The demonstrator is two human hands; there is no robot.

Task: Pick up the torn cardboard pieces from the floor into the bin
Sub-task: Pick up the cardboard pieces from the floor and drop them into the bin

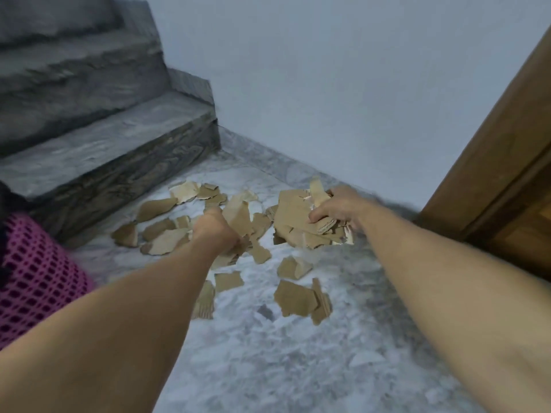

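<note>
Several torn brown cardboard pieces [226, 280] lie scattered on the marble floor [268, 368] below the stairs. My right hand [337, 208] grips a thick stack of cardboard pieces [298, 222], held just above the floor at the right of the pile. My left hand [216, 231] reaches down into the middle of the pile, fingers curled around cardboard scraps [237, 216] there. No bin appears in the head view.
Grey stone stairs [98, 150] rise at the left. A pale wall [328, 84] closes the back. A wooden door [512, 186] stands at the right. Pink patterned cloth [32, 272] shows at the left edge.
</note>
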